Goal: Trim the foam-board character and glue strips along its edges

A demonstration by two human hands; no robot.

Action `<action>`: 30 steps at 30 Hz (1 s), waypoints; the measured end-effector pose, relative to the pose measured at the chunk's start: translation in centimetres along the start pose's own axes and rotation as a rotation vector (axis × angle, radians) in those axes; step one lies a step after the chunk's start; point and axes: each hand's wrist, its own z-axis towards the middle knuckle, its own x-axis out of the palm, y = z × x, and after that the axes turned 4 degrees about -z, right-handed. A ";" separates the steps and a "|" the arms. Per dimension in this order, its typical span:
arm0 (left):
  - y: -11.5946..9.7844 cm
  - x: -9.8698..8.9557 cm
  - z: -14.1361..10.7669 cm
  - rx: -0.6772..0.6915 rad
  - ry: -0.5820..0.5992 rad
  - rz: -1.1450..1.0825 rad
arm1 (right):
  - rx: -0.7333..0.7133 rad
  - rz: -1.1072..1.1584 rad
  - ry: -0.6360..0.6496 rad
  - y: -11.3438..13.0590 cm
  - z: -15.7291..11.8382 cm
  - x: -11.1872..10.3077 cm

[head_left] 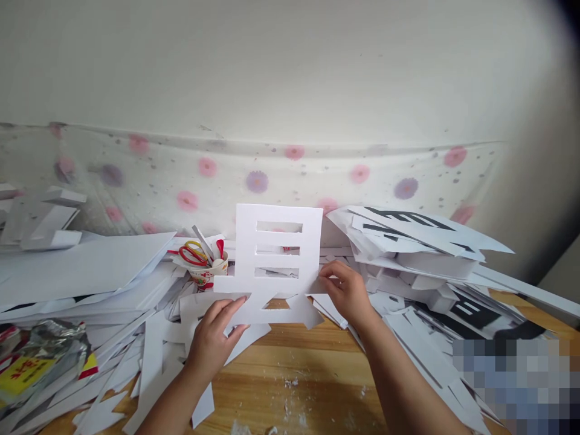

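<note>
Both hands, left at the lower left and right on the right edge, pinch a white cut-out upright over the table. Left of the cut-out, a cup with scissors stands close, with paper strips and a crumpled wrapper farther out. Right of it, stacked sheets crowd in; behind hangs a flowered cover. On the near side, crumb-flecked wood gives room between the forearms.
</note>
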 end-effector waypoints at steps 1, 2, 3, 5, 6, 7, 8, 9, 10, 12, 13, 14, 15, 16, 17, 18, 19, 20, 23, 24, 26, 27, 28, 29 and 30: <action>0.1 0.1 -0.1 0.001 0.003 -0.002 | 0.045 0.025 0.003 0.0 0.1 0.0; 0.2 0.1 -0.1 0.002 0.007 -0.002 | 0.087 0.046 0.010 -0.1 0.1 0.0; 0.3 0.1 -0.2 0.002 0.010 0.001 | 0.125 0.066 0.021 -0.2 0.2 0.0; 0.4 0.2 -0.3 -0.001 0.018 0.011 | 0.192 0.119 0.060 -0.4 0.3 0.1; 0.4 0.2 -0.3 -0.003 0.023 0.016 | 0.223 0.159 0.077 -0.4 0.4 0.0; 0.4 0.2 -0.3 -0.006 0.028 0.018 | 0.254 0.209 0.089 -0.4 0.4 0.0; 0.4 0.1 -0.2 -0.010 0.032 0.021 | 0.286 0.266 0.092 -0.4 0.5 0.0; 0.4 0.1 -0.2 -0.016 0.031 0.023 | 0.316 0.328 0.089 -0.3 0.5 -0.1; 0.3 0.1 -0.1 -0.019 0.031 0.023 | 0.340 0.392 0.079 -0.2 0.6 -0.2; 0.2 0.1 0.0 -0.016 0.022 0.021 | 0.370 0.491 0.051 -0.1 0.6 -0.4; 0.2 0.1 0.0 -0.012 0.012 0.019 | 0.376 0.513 0.040 -0.1 0.6 -0.5; 0.1 0.0 0.1 -0.008 0.001 0.015 | 0.375 0.520 0.030 -0.1 0.6 -0.7; 0.0 0.0 0.1 -0.005 -0.009 0.012 | 0.371 0.514 0.022 -0.1 0.6 -0.8; 0.0 -0.1 0.2 -0.004 -0.019 0.010 | 0.367 0.499 0.015 -0.1 0.7 -1.0; -0.1 -0.1 0.2 -0.003 -0.025 0.011 | 0.364 0.481 0.012 0.0 0.7 -1.1; -0.1 -0.2 0.3 0.000 -0.026 0.011 | 0.359 0.467 0.012 0.0 0.7 -1.3; -0.2 -0.2 0.3 0.004 -0.025 0.013 | 0.353 0.459 0.015 0.1 0.8 -1.4; -0.2 -0.3 0.3 0.010 -0.024 0.016 | 0.348 0.455 0.019 0.2 0.8 -1.5; -0.1 -0.3 0.3 0.011 -0.021 0.025 | 0.334 0.424 0.056 0.7 0.9 -1.6; -0.1 -0.3 0.2 0.007 -0.019 0.028 | 0.331 0.403 0.076 0.8 0.9 -1.6; 0.0 -0.3 0.2 0.006 -0.013 0.033 | 0.331 0.357 0.113 1.1 0.8 -1.4; 0.0 -0.3 0.2 0.008 -0.011 0.033 | 0.334 0.340 0.125 1.2 0.8 -1.3; 0.0 -0.3 0.2 0.012 -0.009 0.032 | 0.338 0.329 0.132 1.2 0.7 -1.2; 0.0 -0.3 0.2 0.016 -0.009 0.031 | 0.341 0.321 0.137 1.3 0.7 -1.1; 0.0 -0.3 0.2 0.020 -0.008 0.032 | 0.339 0.316 0.141 1.2 0.7 -1.0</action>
